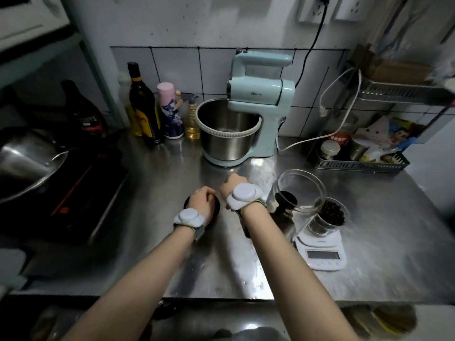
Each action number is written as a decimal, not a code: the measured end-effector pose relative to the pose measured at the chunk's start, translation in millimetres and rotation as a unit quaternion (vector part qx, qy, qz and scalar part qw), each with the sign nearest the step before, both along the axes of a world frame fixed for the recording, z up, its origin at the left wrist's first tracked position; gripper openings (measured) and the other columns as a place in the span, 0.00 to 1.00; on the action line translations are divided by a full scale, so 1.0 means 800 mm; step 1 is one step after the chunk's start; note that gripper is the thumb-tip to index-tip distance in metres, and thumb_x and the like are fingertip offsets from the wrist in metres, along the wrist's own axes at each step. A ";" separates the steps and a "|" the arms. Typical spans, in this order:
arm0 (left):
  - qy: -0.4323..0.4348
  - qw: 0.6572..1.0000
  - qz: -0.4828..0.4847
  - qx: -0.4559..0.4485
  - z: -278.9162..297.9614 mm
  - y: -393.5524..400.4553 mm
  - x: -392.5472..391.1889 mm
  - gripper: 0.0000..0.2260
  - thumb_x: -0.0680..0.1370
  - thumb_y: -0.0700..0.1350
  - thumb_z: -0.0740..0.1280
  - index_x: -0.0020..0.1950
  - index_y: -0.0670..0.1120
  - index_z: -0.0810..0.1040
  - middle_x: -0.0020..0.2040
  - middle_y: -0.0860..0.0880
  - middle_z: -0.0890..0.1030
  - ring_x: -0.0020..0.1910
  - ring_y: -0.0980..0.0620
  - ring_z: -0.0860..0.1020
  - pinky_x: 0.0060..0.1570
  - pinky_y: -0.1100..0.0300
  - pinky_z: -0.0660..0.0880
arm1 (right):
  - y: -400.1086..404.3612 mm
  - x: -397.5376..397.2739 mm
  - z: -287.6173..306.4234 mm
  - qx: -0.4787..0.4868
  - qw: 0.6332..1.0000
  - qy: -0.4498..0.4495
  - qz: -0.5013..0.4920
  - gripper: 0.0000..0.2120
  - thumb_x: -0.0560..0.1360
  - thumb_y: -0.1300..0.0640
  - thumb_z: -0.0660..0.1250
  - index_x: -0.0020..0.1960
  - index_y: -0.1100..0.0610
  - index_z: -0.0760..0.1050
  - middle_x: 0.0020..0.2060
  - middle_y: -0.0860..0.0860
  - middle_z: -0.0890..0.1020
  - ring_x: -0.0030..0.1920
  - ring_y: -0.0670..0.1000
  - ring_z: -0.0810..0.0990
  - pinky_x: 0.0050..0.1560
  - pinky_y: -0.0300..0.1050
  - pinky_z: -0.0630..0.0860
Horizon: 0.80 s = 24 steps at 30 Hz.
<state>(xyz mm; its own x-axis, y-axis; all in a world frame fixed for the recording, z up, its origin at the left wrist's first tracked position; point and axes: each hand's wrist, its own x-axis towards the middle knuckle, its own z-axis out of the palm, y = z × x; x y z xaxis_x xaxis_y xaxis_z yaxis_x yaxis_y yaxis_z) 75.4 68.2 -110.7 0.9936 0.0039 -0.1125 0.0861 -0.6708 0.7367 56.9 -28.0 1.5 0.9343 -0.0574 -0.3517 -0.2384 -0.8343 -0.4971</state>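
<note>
Head view: in front of the pale blue mixer point(248, 112), towards the person, a dark round container point(217, 209) stands on the steel counter point(170, 185). The left hand point(200, 201) lies on top of it, fingers curled down over its far rim, gripping it. The right hand point(231, 185) is just beside the left one, a little nearer the mixer. Its fingers are curled under and hidden behind the back of the hand, so I cannot tell whether they hold anything. Right of the mixer's front stands a large glass jar point(301, 188). Farther from the mixer, a cup of coffee beans point(331, 215) sits on a white scale point(320, 252). Several bottles point(144, 107) stand left of the mixer.
</note>
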 end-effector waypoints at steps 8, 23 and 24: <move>0.016 0.995 0.087 0.042 -0.026 0.044 -0.004 0.12 0.76 0.38 0.57 0.58 0.43 0.73 0.60 0.40 0.73 0.61 0.41 0.70 0.61 0.52 0.69 | -0.004 0.008 -0.063 -0.038 0.996 0.066 -0.046 0.15 0.79 0.61 0.57 0.63 0.64 0.73 0.64 0.59 0.75 0.65 0.57 0.74 0.43 0.35 0.68; 0.117 0.988 0.085 0.049 -0.049 0.060 0.020 0.14 0.78 0.36 0.53 0.61 0.37 0.71 0.62 0.36 0.73 0.58 0.39 0.74 0.56 0.55 0.69 | 0.017 0.037 -0.111 -0.063 0.990 0.129 -0.015 0.09 0.77 0.61 0.59 0.50 0.63 0.77 0.56 0.58 0.79 0.63 0.55 0.77 0.47 0.37 0.66; 0.117 0.988 0.085 0.050 -0.049 0.059 0.020 0.14 0.79 0.37 0.53 0.61 0.37 0.71 0.61 0.36 0.73 0.57 0.39 0.74 0.56 0.55 0.69 | 0.017 0.038 -0.110 -0.068 0.989 0.130 -0.015 0.07 0.77 0.61 0.59 0.47 0.61 0.75 0.55 0.58 0.79 0.63 0.55 0.76 0.47 0.37 0.67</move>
